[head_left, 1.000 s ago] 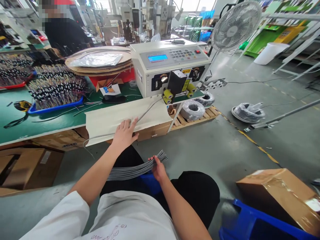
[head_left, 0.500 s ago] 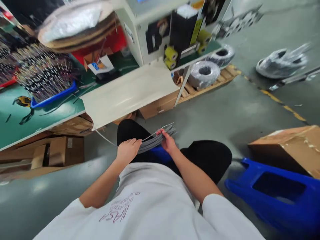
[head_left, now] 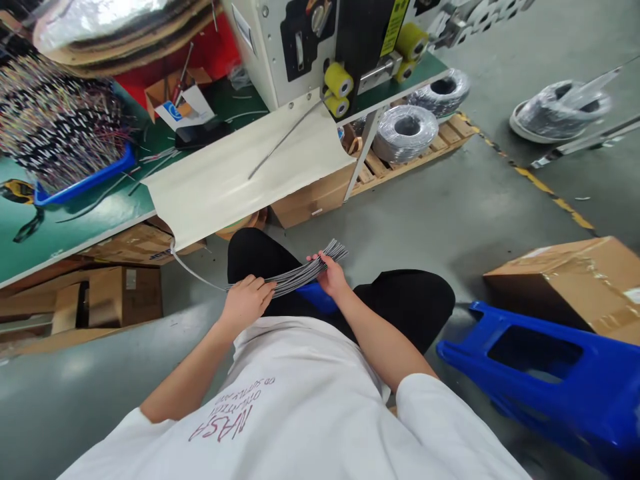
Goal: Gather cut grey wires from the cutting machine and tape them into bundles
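The step in hand looks like gathering grey cables into 1 bundle (head_left: 297, 275), which lies across the lap. The right hand (head_left: 331, 275) grips it near the splayed ends; the left hand (head_left: 247, 298) curls over it farther along, how firmly I cannot tell. 1 loose cable (head_left: 197, 271) runs from the cream chute (head_left: 215, 193) to the left hand. The next move probably calls for drawing that in and evening the ends; 1 more strand (head_left: 283, 142) juts from the yellow rollers (head_left: 338, 80) over the chute. On the green surface (head_left: 30, 253), a blue tray (head_left: 90, 181) holds heaped wire pieces (head_left: 75, 120), and a small carton (head_left: 200, 107) holds a slim tool (head_left: 188, 60).
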Demonstrator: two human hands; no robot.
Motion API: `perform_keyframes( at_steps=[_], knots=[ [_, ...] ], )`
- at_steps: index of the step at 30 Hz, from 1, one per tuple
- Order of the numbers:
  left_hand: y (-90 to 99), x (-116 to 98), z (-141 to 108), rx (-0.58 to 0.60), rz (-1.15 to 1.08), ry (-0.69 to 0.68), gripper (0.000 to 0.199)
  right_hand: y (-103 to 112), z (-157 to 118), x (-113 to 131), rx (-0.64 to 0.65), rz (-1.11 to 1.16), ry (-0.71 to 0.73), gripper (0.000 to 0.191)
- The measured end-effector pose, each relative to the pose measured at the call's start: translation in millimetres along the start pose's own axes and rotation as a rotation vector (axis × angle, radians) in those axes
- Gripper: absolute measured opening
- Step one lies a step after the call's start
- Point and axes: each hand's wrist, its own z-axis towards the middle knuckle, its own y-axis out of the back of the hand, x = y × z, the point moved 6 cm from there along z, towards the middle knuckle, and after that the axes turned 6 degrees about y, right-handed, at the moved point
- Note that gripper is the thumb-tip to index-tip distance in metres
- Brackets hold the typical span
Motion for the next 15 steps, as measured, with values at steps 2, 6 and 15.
perform_keyframes(
  at_steps=[2, 6, 15],
  knots=[
    [4.0, 11, -4, -0.023, -0.026, 0.028, 0.035, -1, 0, 0, 0.026, 0.019, -0.009, 0.017],
    [-2.6, 43, -17, -0.121, -0.169, 0.188, 0.042, -3, 0, 0, 0.046, 0.018, -0.014, 0.018],
    [-31.9, 47, -26, -0.278, -0.394, 0.446, 0.027, 3, 5, -4, 0.010, 0.025, 0.019, 0.024]
  ],
)
